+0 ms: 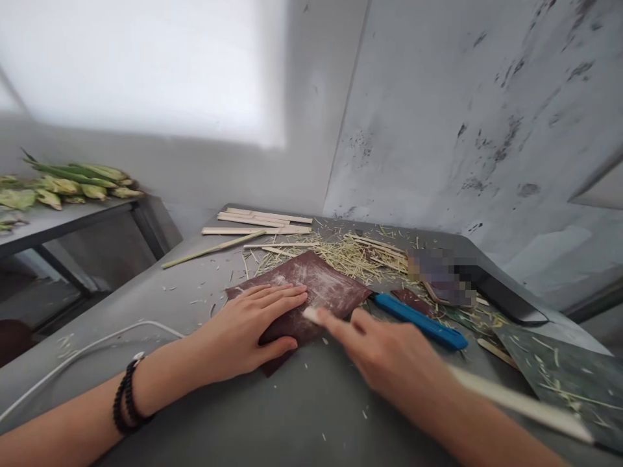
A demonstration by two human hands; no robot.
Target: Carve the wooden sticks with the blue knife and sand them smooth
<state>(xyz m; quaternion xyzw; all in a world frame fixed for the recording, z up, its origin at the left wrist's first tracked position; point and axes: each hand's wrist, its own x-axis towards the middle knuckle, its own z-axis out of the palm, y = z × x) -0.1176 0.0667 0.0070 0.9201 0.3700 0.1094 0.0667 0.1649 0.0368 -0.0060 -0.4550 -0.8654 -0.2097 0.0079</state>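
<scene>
A worn, reddish-brown sheet of sandpaper point(335, 285), streaked with pale dust, lies on the grey table. My left hand point(257, 321) is flat across its left part, fingers stretched out and pressing it down. My right hand point(384, 350) grips a pale bamboo strip point(525, 405), with the index finger extended along it. The strip's rounded tip touches the sandpaper, and its long end runs back under my right forearm. Just beyond my right hand lies a blue utility knife point(421, 320).
Bamboo shavings point(335, 256) litter the table's back. Several flat bamboo strips point(263, 222) and a greenish stick point(214, 250) lie back left. A phone point(440, 279) and a dark green sheet point(569, 370) are at right. A white cable point(97, 347) crosses the left; corn point(82, 181) sits on another table.
</scene>
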